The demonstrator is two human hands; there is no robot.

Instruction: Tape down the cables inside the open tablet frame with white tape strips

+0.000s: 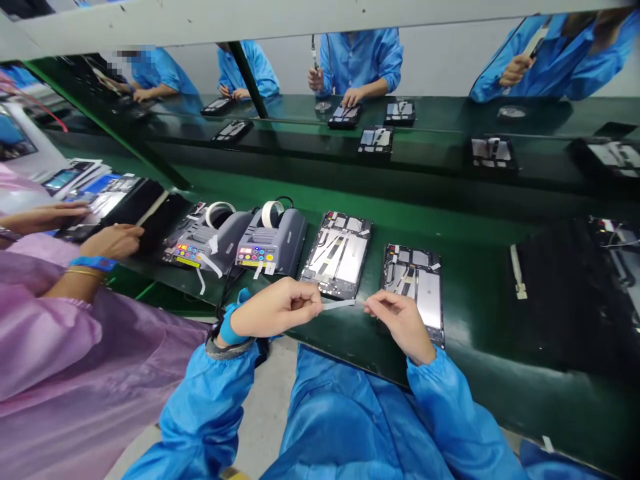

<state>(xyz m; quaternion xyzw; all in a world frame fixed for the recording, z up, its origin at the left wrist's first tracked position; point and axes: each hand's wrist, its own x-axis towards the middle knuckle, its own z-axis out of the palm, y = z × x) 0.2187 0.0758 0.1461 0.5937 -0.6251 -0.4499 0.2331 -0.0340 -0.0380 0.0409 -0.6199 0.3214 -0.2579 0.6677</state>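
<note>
A short strip of white tape (339,305) sticks out from the pinched fingers of my left hand (283,307), above the bench's front edge. My right hand (400,320) is pinched too, its fingertips just beyond the strip's free end; what they hold, if anything, is too small to make out. Behind the strip lies an opened tablet (345,250) with its silvery inner parts showing. A second opened tablet (427,293) lies partly under my right hand. Left of these stand two grey tape dispensers (280,233) (220,233) with rolls on top and tape pieces hanging at their fronts.
On the left, a co-worker in a pink sleeve (45,313) handles another device. Black sheet-like material (560,300) and more opened electronics (620,247) lie at the right of the green bench (480,387). Co-workers in blue sit across, beyond the raised dark shelf (310,167).
</note>
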